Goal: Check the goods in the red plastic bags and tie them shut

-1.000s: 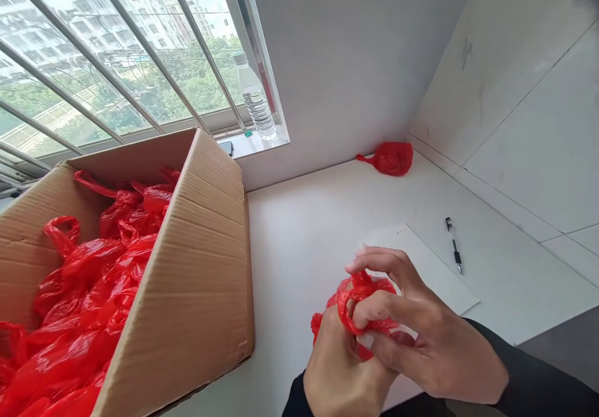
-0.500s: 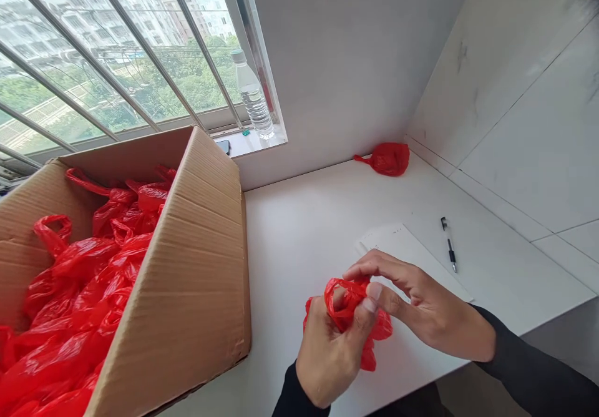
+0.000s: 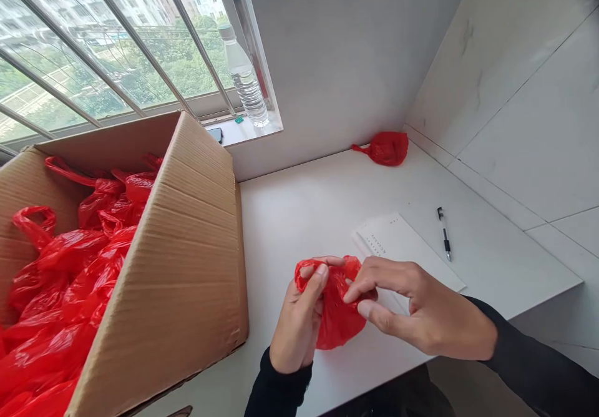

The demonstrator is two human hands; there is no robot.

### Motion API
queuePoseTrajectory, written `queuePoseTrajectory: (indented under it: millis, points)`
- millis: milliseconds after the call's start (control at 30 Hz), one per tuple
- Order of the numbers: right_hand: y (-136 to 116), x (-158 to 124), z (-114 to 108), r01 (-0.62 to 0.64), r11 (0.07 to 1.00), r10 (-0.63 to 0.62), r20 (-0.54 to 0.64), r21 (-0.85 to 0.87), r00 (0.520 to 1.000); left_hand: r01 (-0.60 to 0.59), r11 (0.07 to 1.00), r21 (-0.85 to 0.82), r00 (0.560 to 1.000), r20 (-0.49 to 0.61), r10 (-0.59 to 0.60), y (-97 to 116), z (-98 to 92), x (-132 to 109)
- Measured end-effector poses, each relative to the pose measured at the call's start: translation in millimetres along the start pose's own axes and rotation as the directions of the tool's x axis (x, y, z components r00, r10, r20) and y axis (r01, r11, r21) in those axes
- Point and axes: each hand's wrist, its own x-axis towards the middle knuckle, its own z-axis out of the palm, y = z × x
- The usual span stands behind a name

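A red plastic bag (image 3: 340,326) hangs bunched over the table, its lower part full and rounded. My left hand (image 3: 296,320) is closed on the bag's upper part, thumb pressed against a finger, with a red handle loop around its fingers. At the bag's right side is my right hand (image 3: 407,304), its thumb and index fingertip apart. Those fingertips lie against or just in front of the red plastic; I cannot tell which. What the bag contains is hidden.
On the left, a cardboard box (image 3: 187,248) holds several red bags (image 3: 75,261). Another red bag (image 3: 389,148) lies by the wall. Paper sheets (image 3: 421,255) and a pen (image 3: 444,233) are on the white table (image 3: 290,211). A water bottle (image 3: 247,86) stands on the windowsill.
My left hand has turned more upright and moved left, raising the bag, whose rounded lower part now shows. My right thumb and index finger have parted from their hold on the plastic.
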Motion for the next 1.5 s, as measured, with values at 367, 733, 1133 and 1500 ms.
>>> queuePoseTrajectory:
  millis: [367, 733, 1133, 1500]
  points:
    - [33, 22, 6, 0.078, 0.997, -0.077, 0.019, -0.004, 0.997, -0.234, 0.842, 0.486, 0.968, 0.193, 0.158, -1, -15.6, -9]
    - [53, 31, 14, -0.152, 0.97, 0.107, 0.225, 0.191, 0.969, -0.528, 0.225, 0.819, 0.66, 0.229, 0.715, -41, -24.0, 4]
    - [48, 19, 13, -0.131, 0.978, 0.119, -0.08, -0.16, 0.99, -0.357, 0.151, 0.922, 0.834, 0.242, 0.496, -67, -40.6, -20]
    - [85, -26, -2, -0.283, 0.928, 0.244, -0.182, -0.24, 0.953, -0.11, 0.445, 0.889, 0.83, -0.165, 0.534, -106, -79.9, -69]
